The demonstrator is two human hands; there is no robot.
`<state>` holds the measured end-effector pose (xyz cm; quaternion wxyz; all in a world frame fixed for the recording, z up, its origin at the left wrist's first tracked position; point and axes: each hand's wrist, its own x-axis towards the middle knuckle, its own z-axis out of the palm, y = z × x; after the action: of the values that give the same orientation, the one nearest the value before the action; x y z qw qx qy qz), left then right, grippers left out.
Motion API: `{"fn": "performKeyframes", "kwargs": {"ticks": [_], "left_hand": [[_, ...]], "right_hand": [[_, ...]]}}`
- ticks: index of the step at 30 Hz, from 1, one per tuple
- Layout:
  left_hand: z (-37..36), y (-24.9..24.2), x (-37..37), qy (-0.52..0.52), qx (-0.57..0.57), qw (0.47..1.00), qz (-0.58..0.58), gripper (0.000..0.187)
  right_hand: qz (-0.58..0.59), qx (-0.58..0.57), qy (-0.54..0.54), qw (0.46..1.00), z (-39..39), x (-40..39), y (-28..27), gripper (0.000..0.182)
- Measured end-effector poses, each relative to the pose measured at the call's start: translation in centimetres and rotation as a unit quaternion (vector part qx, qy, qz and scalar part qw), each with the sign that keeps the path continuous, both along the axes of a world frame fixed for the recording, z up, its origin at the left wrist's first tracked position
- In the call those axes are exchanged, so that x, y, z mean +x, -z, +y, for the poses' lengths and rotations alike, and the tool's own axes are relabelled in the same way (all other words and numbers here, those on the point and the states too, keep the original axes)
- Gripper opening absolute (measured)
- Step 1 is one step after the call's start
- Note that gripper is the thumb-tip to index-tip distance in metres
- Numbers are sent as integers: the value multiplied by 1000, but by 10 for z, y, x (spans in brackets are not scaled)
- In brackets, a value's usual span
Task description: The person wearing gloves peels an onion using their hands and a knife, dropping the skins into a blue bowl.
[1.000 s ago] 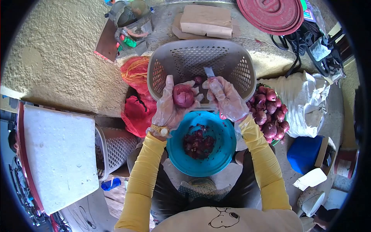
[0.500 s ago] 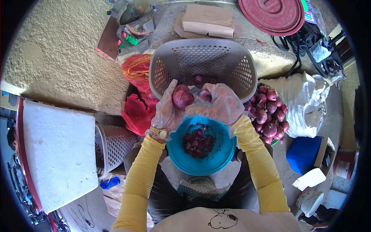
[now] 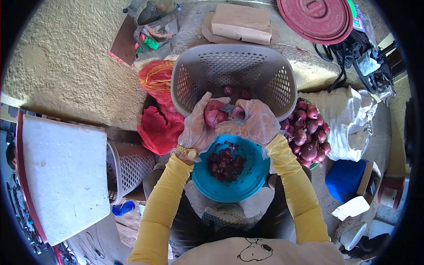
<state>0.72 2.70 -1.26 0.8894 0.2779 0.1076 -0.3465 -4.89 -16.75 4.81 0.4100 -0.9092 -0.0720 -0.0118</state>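
My left hand (image 3: 198, 126), in a clear plastic glove, is closed around a red onion (image 3: 215, 114) at the front of the grey perforated basket (image 3: 234, 52). Opposite it, my gloved right hand (image 3: 256, 121) is closed on what looks like a small knife; a short grey blade (image 3: 228, 107) shows beside the onion, its handle hidden. A purple piece, probably onion skin (image 3: 238, 112), lies against the right fingers. Below both hands, a blue basin (image 3: 205, 187) holds onion peelings (image 3: 226, 163). Two onions (image 3: 227, 90) are visible inside the basket.
Many red onions (image 3: 309, 132) are heaped to the right, before a white sack (image 3: 344, 119). Red mesh bags (image 3: 159, 128) lie left of the basket. A white foam board (image 3: 66, 172), another basket (image 3: 137, 165) and a blue container (image 3: 346, 179) stand farther out.
Both hands have shifted slightly down, with the onion turned a little in the left. The grey blade now shows between the hands. The camera view has moved slightly.
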Motion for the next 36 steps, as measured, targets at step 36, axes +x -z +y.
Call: {"fn": "performKeyframes", "kwargs": {"ticks": [36], "left_hand": [[-33, -1, -5, 106, -44, 993, -5, 54]], "right_hand": [[67, 3, -28, 997, -39, -11, 15, 65]]}}
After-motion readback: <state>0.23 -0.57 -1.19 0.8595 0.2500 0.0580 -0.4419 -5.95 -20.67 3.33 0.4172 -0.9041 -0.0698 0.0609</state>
